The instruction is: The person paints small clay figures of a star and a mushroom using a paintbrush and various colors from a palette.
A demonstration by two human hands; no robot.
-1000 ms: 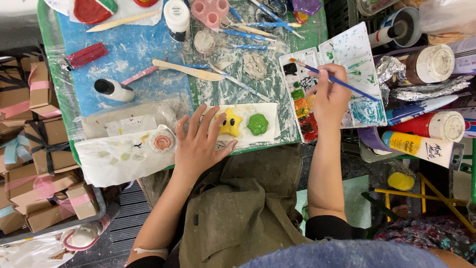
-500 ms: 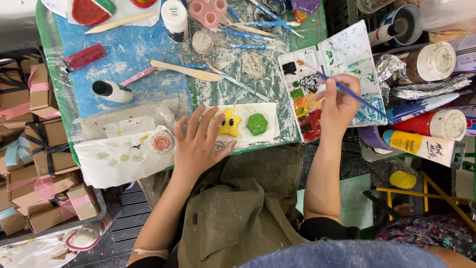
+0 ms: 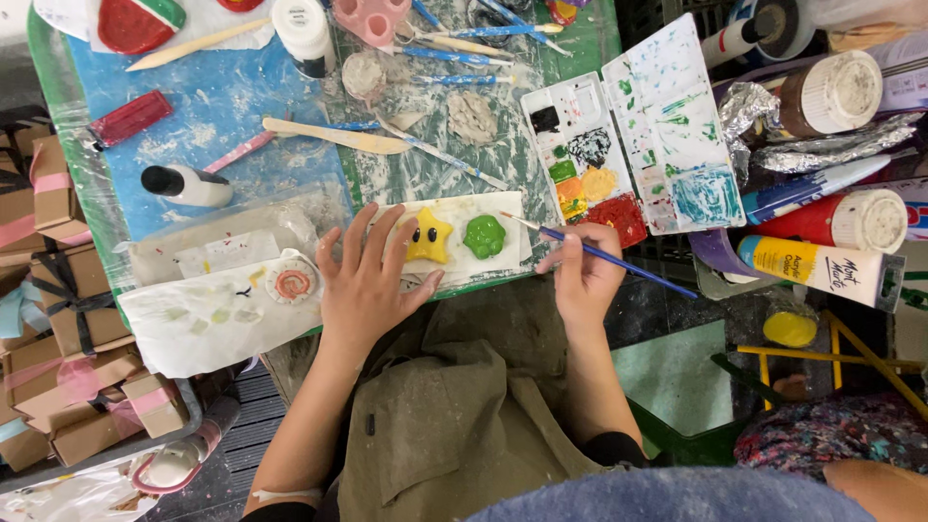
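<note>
My left hand point(image 3: 367, 280) lies flat with fingers spread on a white paper sheet point(image 3: 503, 246) at the table's near edge, its fingertips touching a yellow star-shaped clay piece point(image 3: 429, 239). Beside the star on the same sheet sits a green clay piece point(image 3: 484, 236). My right hand point(image 3: 583, 273) grips a thin blue-handled paintbrush point(image 3: 619, 261), its tip pointing left, close to the green piece. A white paint palette point(image 3: 638, 145) with black, green, orange and red paint lies just above my right hand.
Paint bottles and tubes point(image 3: 822, 266) crowd the right side. Wooden and blue modelling tools point(image 3: 333, 137), a white bottle point(image 3: 188, 186), a small round painted disc point(image 3: 293, 283) and red clay pieces point(image 3: 135, 21) lie on the blue-green tabletop point(image 3: 222, 97). Small cardboard boxes with pink ribbon point(image 3: 58, 319) are stacked at the left.
My right hand has come down from the palette with the brush toward the green clay piece. My left hand has stayed on the paper by the yellow star.
</note>
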